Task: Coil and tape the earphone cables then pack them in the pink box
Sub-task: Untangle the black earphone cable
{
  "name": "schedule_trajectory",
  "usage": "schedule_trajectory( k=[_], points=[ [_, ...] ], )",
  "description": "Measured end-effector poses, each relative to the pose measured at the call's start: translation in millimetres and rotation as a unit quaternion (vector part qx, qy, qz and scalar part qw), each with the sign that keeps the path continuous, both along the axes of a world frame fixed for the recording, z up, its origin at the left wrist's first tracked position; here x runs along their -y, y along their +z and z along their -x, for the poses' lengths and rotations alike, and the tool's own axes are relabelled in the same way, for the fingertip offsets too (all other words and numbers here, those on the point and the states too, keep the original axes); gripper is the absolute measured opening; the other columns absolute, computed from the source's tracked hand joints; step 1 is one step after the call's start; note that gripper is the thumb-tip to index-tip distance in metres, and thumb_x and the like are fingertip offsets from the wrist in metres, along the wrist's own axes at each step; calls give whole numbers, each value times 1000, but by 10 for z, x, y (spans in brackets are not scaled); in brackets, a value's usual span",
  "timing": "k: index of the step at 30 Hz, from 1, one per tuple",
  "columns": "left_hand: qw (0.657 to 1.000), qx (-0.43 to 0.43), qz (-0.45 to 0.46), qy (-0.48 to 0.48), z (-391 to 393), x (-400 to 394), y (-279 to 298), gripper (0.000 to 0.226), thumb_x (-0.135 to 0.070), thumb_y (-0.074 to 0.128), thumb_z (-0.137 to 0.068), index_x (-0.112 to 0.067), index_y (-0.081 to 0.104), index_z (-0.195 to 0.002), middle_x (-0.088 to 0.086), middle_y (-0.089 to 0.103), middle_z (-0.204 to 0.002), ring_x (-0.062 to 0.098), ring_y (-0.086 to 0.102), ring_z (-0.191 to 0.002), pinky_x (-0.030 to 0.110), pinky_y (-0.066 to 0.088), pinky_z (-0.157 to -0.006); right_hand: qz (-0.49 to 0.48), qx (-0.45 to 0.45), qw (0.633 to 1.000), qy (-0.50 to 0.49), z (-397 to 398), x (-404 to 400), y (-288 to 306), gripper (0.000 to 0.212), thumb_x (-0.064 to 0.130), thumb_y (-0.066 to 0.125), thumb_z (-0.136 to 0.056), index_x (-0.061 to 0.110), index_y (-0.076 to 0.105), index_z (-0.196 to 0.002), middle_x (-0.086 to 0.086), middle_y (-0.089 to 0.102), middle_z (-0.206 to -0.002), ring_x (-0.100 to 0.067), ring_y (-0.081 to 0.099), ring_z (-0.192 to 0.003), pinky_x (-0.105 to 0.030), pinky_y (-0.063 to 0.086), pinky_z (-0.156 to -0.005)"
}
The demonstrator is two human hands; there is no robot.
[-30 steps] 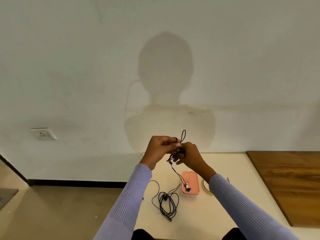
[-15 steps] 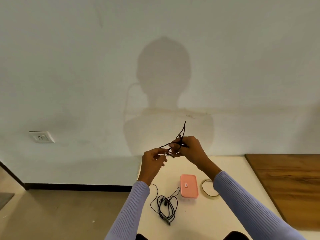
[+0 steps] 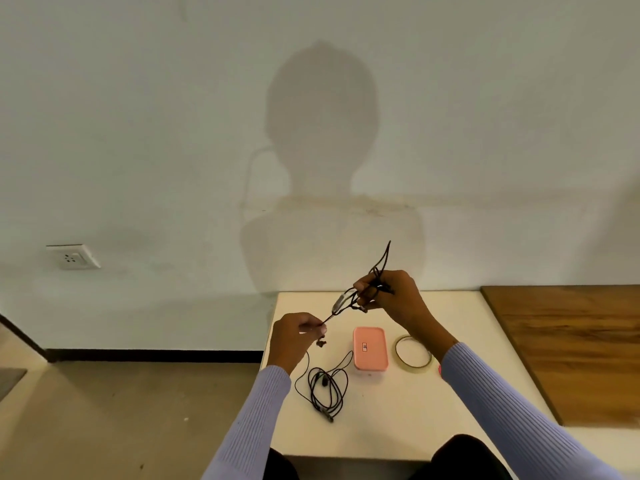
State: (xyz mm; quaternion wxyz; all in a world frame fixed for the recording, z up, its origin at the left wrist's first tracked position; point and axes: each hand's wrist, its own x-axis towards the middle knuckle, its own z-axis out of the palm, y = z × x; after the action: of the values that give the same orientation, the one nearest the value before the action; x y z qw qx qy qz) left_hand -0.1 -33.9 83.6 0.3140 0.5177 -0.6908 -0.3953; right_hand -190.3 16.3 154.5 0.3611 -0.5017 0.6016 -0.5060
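Observation:
A black earphone cable (image 3: 346, 303) stretches in the air between my two hands above the white table (image 3: 398, 427). My right hand (image 3: 391, 296) grips its bunched loops, with one loop sticking up past the fingers. My left hand (image 3: 298, 336) pinches the cable's other end lower and to the left, a small plug dangling under the fingers. A second black earphone cable (image 3: 325, 389) lies loosely coiled on the table. The closed pink box (image 3: 369, 348) sits right of it, and a roll of clear tape (image 3: 414, 355) lies flat beside the box.
A dark wooden tabletop (image 3: 571, 348) adjoins the white table on the right. The table's left edge drops to a grey floor (image 3: 121, 410). A wall socket (image 3: 71, 257) is at the left on the white wall.
My hands have moved apart: the left hand went down and left with the cable's end, pulling the cable taut from the bundle in my right hand.

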Motion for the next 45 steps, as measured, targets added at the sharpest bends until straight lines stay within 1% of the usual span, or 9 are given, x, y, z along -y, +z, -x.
schedule_trajectory(
  k=[4, 10, 13, 17, 21, 26, 33, 39, 45],
  points=[
    [996, -59, -54, 33, -19, -153, -124, 12, -6, 71, -80, -16, 71, -75, 2, 72, -73, 17, 69, -73, 20, 53, -65, -33, -28, 998, -45, 99, -136, -378, 13, -8, 58, -85, 1, 67, -87, -6, 67, -76, -24, 68, -70, -34, 60, -71],
    [981, -120, -144, 41, 57, -473, -595, 12, -2, 69, -81, -13, 73, -82, 8, 74, -81, 17, 71, -75, 27, 57, -64, -109, -117, 987, -20, 59, -403, -1109, 28, -8, 59, -85, 19, 60, -77, -10, 69, -86, -25, 68, -74, -22, 55, -59],
    [976, -108, -182, 56, 83, -583, -886, 15, -2, 71, -80, -18, 72, -80, 8, 73, -82, 21, 71, -79, 34, 58, -71, -147, -180, 973, -3, 11, -531, -1455, 14, 0, 62, -85, 14, 64, -83, -7, 68, -80, -15, 67, -65, -22, 54, -60],
    [969, -113, -219, 31, 152, -640, -974, 7, -1, 69, -81, -6, 71, -86, 8, 72, -78, 15, 71, -71, 23, 57, -63, -223, -226, 946, 72, -25, -570, -1597, 11, 14, 70, -83, 7, 69, -92, -4, 68, -75, -11, 66, -61, -20, 56, -67],
    [964, -124, -235, 6, 242, -533, -1006, 6, 0, 67, -83, -5, 70, -84, 9, 72, -76, 12, 71, -67, 20, 56, -61, -243, -294, 919, 103, -44, -513, -1614, 24, 17, 74, -80, 9, 69, -103, -6, 71, -95, -17, 66, -85, -24, 51, -82],
    [964, -113, -236, -34, 416, -517, -1034, 9, -5, 68, -82, -1, 73, -89, 12, 73, -79, 14, 71, -68, 17, 54, -60, -264, -375, 879, 129, -116, -488, -1662, 26, 26, 70, -82, 8, 67, -100, -7, 68, -95, -19, 60, -82, -24, 46, -75],
    [944, -151, -279, -86, 401, -524, -1022, 15, -13, 66, -86, -7, 74, -98, 10, 74, -89, 19, 71, -85, 21, 57, -76, -256, -321, 908, 86, -74, -521, -1690, 23, 20, 69, -84, 4, 65, -100, -11, 69, -91, -23, 66, -79, -36, 55, -80],
    [949, -161, -263, -73, 408, -547, -1038, 9, -6, 67, -84, -12, 73, -87, 12, 74, -83, 25, 71, -78, 30, 58, -79, -239, -237, 939, 75, -87, -534, -1630, 19, 17, 69, -83, 11, 62, -100, -1, 65, -78, -11, 67, -62, -19, 56, -57],
    [956, -156, -244, -44, 419, -566, -1036, 8, -7, 75, -76, -12, 76, -83, 8, 74, -79, 24, 71, -76, 34, 58, -75, -261, -233, 935, 66, -46, -509, -1637, 6, 10, 63, -87, 10, 69, -86, -4, 69, -70, -12, 69, -58, -18, 56, -58]
  ],
)
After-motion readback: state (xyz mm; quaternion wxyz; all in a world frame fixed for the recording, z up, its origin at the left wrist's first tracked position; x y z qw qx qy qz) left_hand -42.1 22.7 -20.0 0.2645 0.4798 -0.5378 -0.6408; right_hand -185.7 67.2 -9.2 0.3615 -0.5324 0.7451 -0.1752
